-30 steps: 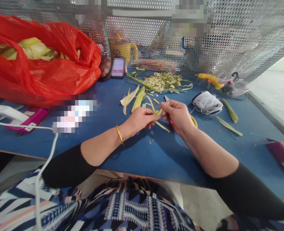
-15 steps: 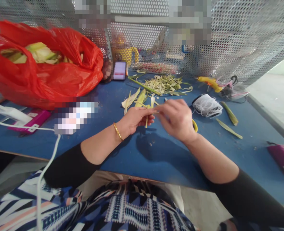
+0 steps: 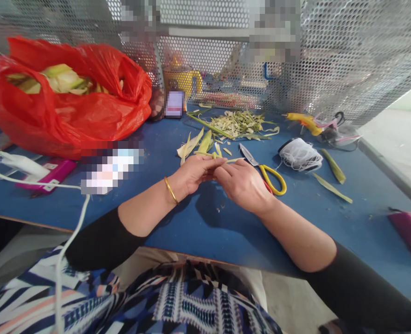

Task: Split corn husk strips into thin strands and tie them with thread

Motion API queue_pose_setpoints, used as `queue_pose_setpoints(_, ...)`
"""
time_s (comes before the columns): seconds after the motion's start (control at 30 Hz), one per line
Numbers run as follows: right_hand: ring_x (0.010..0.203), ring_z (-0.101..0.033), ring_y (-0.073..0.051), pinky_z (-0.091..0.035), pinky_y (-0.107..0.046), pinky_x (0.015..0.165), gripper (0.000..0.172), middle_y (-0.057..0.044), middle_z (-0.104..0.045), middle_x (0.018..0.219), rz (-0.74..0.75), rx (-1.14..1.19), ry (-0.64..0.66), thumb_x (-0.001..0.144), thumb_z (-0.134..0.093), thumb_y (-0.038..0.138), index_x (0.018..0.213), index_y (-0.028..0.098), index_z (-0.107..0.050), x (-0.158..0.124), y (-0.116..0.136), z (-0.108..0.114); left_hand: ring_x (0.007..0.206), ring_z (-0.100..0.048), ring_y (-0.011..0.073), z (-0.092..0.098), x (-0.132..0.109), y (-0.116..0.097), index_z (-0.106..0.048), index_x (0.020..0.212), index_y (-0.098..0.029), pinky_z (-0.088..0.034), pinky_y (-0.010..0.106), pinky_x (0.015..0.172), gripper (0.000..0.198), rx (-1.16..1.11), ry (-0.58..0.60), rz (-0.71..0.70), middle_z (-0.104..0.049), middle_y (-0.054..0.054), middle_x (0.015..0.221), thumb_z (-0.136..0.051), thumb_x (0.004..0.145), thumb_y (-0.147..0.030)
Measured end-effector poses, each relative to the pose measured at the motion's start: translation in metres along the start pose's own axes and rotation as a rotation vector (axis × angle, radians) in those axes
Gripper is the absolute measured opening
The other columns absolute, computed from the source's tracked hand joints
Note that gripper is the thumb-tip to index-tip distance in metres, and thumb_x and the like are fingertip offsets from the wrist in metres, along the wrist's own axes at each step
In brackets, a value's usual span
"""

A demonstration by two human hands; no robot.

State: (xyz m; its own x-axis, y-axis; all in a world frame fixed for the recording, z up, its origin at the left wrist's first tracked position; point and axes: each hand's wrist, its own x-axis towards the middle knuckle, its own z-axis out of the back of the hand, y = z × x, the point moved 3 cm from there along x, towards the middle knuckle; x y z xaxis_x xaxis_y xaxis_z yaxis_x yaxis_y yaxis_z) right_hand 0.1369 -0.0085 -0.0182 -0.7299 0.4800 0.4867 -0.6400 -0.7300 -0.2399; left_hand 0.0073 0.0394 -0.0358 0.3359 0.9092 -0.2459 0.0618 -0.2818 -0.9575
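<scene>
Bag first: big red plastic bag [image 3: 104,116] sits upper left of the frame, mouth gaping, with pale green husk-like leaves [image 3: 61,79] heaped inside. Yellow mug [image 3: 183,81] is upper centre behind the perforated mesh [image 3: 205,51]; can't tell what's in it. Some clear plastic [image 3: 346,138] at upper right, contents too muddled to call.

Middle of the frame is the handwork. Left hand [image 3: 202,171] has its fingers pinched narrow on husk strips [image 3: 235,160], ends poking out past the fingertips. Right hand [image 3: 242,185] is curled in against it, fingertips tucked under, so I can't tell what they're gripping. Scissors [image 3: 274,180] lie just right of that, then a spool of white thread [image 3: 300,154]. Shredded scraps [image 3: 238,123] are piled above the hands, on the blue table [image 3: 181,232].
</scene>
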Motion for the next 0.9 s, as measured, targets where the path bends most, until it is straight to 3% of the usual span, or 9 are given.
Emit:
queue_pose_setpoints(0.13, 0.064, -0.051, -0.017, -0.032, -0.032, 0.067, 0.028, -0.003, -0.065, 0.073, -0.093, 0.060, -0.053, 0.106, -0.042, 0.017, 0.085, 0.019, -0.060, -0.001, -0.004, -0.002, 0.069, -0.065, 0.0134, 0.002, -0.001, -0.006, -0.057, 0.060, -0.019, -0.055, 0.025, 0.063, 0.032, 0.032, 0.038, -0.056, -0.063, 0.002, 0.067, -0.075, 0.086, -0.025)
queue_pose_setpoints(0.3, 0.066, -0.053, -0.017, -0.034, -0.033, 0.068, 0.031, -0.002, -0.064, 0.072, 0.023, 0.163, -0.110, 0.106, -0.041, 0.014, 0.081, 0.020, -0.058, -0.001, 0.003, 0.003, 0.079, -0.071, 0.0187, 0.005, -0.001, -0.007, -0.071, 0.071, -0.018, -0.056, 0.028, 0.064, 0.016, -0.020, -0.005, -0.041, -0.073, 0.007, 0.078, -0.072, 0.087, -0.018)
queue_pose_setpoints(0.53, 0.066, -0.053, -0.017, -0.041, -0.033, 0.072, 0.033, -0.003, -0.064, 0.069, 0.192, 0.169, -0.182, 0.105, -0.043, 0.012, 0.078, 0.020, -0.060, 0.002, 0.017, 0.014, 0.074, -0.070, 0.0159, 0.002, -0.002, -0.005, -0.069, 0.069, -0.018, -0.055, 0.026, 0.065, 0.015, -0.038, -0.058, -0.044, -0.074, 0.005, 0.076, -0.073, 0.082, -0.013)
queue_pose_setpoints(0.6, 0.067, -0.056, -0.018, -0.043, -0.033, 0.073, 0.028, -0.003, -0.066, 0.071, 0.181, 0.242, -0.193, 0.107, -0.044, 0.017, 0.087, 0.018, -0.064, 0.002, 0.015, 0.015, 0.071, -0.067, 0.0146, 0.003, -0.002, -0.005, -0.068, 0.068, -0.018, -0.054, 0.026, 0.065, 0.015, -0.018, -0.072, -0.067, -0.073, 0.004, 0.074, -0.073, 0.082, -0.014)
queue_pose_setpoints(0.67, 0.072, -0.060, -0.020, -0.045, -0.034, 0.076, 0.025, -0.004, -0.070, 0.076, 0.049, 0.310, -0.225, 0.108, -0.045, 0.029, 0.105, 0.017, -0.065, 0.001, 0.006, 0.017, 0.066, -0.064, 0.0128, 0.003, -0.002, -0.006, -0.067, 0.067, -0.017, -0.054, 0.026, 0.065, 0.015, 0.003, -0.078, -0.092, -0.071, 0.004, 0.071, -0.073, 0.081, -0.016)
queue_pose_setpoints(0.73, 0.081, -0.064, -0.022, -0.045, -0.035, 0.078, 0.029, -0.007, -0.073, 0.088, -0.224, 0.282, -0.268, 0.107, -0.047, 0.039, 0.117, 0.018, -0.065, -0.002, -0.011, 0.017, 0.062, -0.061, 0.0112, 0.003, -0.002, -0.008, -0.067, 0.067, -0.017, -0.055, 0.027, 0.066, 0.015, -0.017, -0.068, -0.076, -0.069, 0.003, 0.068, -0.072, 0.081, -0.017)
queue_pose_setpoints(0.83, 0.086, -0.065, -0.024, -0.043, -0.034, 0.077, 0.023, -0.009, -0.074, 0.094, -0.574, 0.202, -0.205, 0.103, -0.054, 0.039, 0.105, 0.021, -0.068, -0.007, -0.033, 0.009, 0.059, -0.060, 0.0105, 0.003, -0.002, -0.009, -0.068, 0.070, -0.018, -0.056, 0.027, 0.064, 0.016, -0.090, -0.075, -0.005, -0.066, 0.002, 0.066, -0.071, 0.085, -0.022)
queue_pose_setpoints(0.9, 0.078, -0.064, -0.022, -0.042, -0.032, 0.077, 0.020, -0.005, -0.072, 0.081, -0.605, 0.258, -0.070, 0.101, -0.056, 0.034, 0.090, 0.022, -0.067, -0.007, -0.037, 0.001, 0.056, -0.058, 0.0102, 0.003, -0.001, -0.008, -0.067, 0.071, -0.019, -0.053, 0.026, 0.058, 0.020, -0.077, -0.078, 0.004, -0.063, 0.000, 0.063, -0.073, 0.086, -0.029)
